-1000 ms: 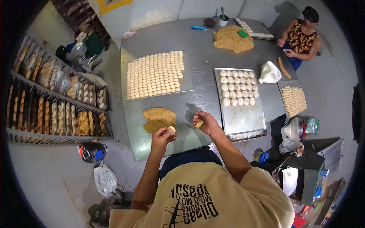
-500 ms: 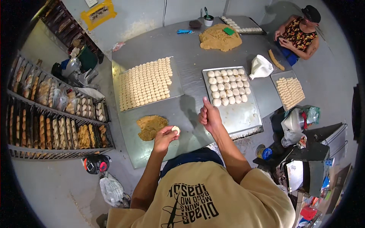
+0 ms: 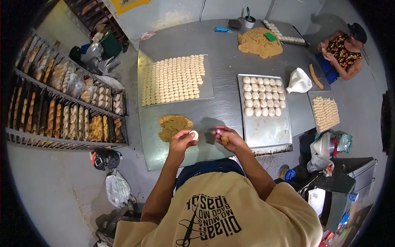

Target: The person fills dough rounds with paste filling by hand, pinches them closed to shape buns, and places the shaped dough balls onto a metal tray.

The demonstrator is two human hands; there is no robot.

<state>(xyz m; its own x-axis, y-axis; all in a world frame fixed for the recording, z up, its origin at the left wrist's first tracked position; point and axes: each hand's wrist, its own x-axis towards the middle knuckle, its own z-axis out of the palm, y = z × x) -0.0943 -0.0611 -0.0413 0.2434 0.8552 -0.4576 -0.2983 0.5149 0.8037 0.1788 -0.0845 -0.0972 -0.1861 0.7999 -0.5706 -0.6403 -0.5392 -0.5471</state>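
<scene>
Between the thumb and fingers of my left hand (image 3: 183,142) is a small round pale piece of dough (image 3: 194,135). Beside that hand, on the metal table, lies a rough mound of brown filling (image 3: 173,125). My right hand (image 3: 231,140) faces it across a small gap, fingers curled around a brown lump of filling (image 3: 224,140). A tray (image 3: 269,133) with rows of round white dough balls (image 3: 263,95) lies just beyond my right hand. Farther left, many smaller dough pieces (image 3: 175,80) stand in close rows on another tray (image 3: 208,88).
At the far right a person (image 3: 343,53) works with both hands raised. A larger brown mound (image 3: 257,43), a white cloth bag (image 3: 299,80) and a tray of small pieces (image 3: 326,113) share the table (image 3: 224,68). Racks of bread (image 3: 68,107) stand at left.
My right hand has come left and down from beside the tray, turning so the brown lump shows. My left hand still holds the dough. The whole view has shifted.
</scene>
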